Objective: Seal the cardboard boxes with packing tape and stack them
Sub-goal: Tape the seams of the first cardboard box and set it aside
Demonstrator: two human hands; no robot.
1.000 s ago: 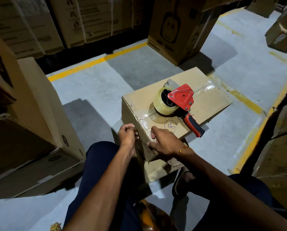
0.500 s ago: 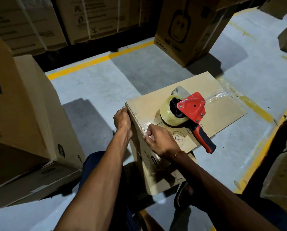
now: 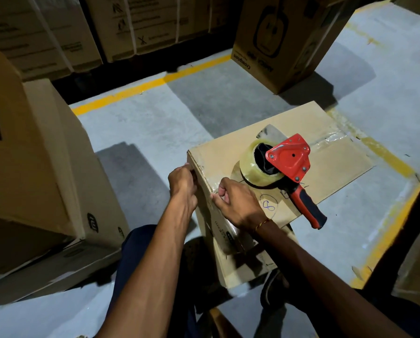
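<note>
The box stands on the floor. Both hands grip its near-left top edge, left hand curled over the corner, right hand pinching the tape end. The tape gun lies just right, handle pointing near-right, nearer the right hand.

Cardboard box: plain tan, blue circled numeral. Tape dispenser: red frame, red-black handle, yellowish clear roll. Floor: grey, yellow stripes.
</note>
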